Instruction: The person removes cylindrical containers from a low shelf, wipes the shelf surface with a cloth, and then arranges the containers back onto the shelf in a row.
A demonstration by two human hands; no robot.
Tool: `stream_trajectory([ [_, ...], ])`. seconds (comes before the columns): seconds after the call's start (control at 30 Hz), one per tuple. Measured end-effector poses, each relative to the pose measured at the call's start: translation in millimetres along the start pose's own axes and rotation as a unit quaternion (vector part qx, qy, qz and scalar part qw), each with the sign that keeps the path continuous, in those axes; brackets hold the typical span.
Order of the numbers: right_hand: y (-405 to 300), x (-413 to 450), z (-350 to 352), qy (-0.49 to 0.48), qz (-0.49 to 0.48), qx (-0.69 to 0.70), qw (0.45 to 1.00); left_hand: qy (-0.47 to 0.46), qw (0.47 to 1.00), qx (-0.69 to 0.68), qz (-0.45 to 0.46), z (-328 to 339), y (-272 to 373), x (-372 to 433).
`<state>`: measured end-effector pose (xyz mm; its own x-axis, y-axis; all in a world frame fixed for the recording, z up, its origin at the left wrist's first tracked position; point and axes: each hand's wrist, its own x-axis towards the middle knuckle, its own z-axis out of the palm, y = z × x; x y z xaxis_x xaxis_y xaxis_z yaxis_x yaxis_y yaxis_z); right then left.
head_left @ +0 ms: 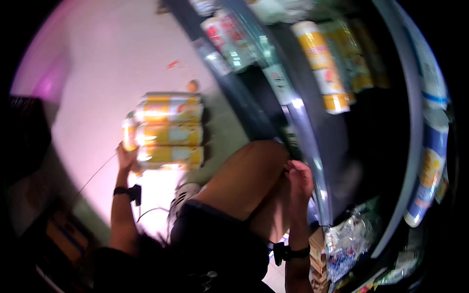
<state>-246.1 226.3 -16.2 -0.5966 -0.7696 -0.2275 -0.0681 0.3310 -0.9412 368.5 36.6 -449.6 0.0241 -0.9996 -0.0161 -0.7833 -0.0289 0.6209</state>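
Note:
Several yellow-and-white wrapped cylinders (170,130) lie side by side in a block on the pale floor. At the block's left side, a smaller yellow-and-white cylinder (129,133) stands out, and my left hand (126,158) grips its near end; blur hides the exact finger positions. My right hand (300,177) is beside my bent knee (256,161), close to the shelf edge (311,154). Its fingers are loosely curled and no object shows in them. Each wrist wears a black strap with a small device.
Shelves on the right hold a yellow-and-white cylindrical pack (322,69), red-and-white packs (229,38) and a blue-and-yellow pack (428,172). Clear plastic-wrapped goods (348,245) sit low at right. A small round orange-brown object (192,85) lies beyond the block. A thin cable (97,172) runs near my left arm.

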Motion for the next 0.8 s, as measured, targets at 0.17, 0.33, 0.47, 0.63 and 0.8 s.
stream_trajectory([
  [0.17,-61,42,-43,0.145,-0.119,-0.035,0.982,-0.113,0.982,-0.126,-0.085,11,17,-27],
  [0.33,-94,147,-94,0.291,-0.214,-0.264,0.895,-0.061,0.986,-0.011,-0.157,-49,67,1],
  [0.47,-107,235,-109,0.25,-0.278,-0.25,0.893,0.065,0.968,-0.232,-0.07,-86,198,42],
  [0.63,-70,285,-99,0.124,0.036,-0.016,0.991,0.03,0.922,-0.376,0.091,-78,378,67],
  [0.8,-40,307,-98,0.13,-0.051,0.004,0.99,-0.073,0.855,-0.494,0.137,-39,511,38],
])
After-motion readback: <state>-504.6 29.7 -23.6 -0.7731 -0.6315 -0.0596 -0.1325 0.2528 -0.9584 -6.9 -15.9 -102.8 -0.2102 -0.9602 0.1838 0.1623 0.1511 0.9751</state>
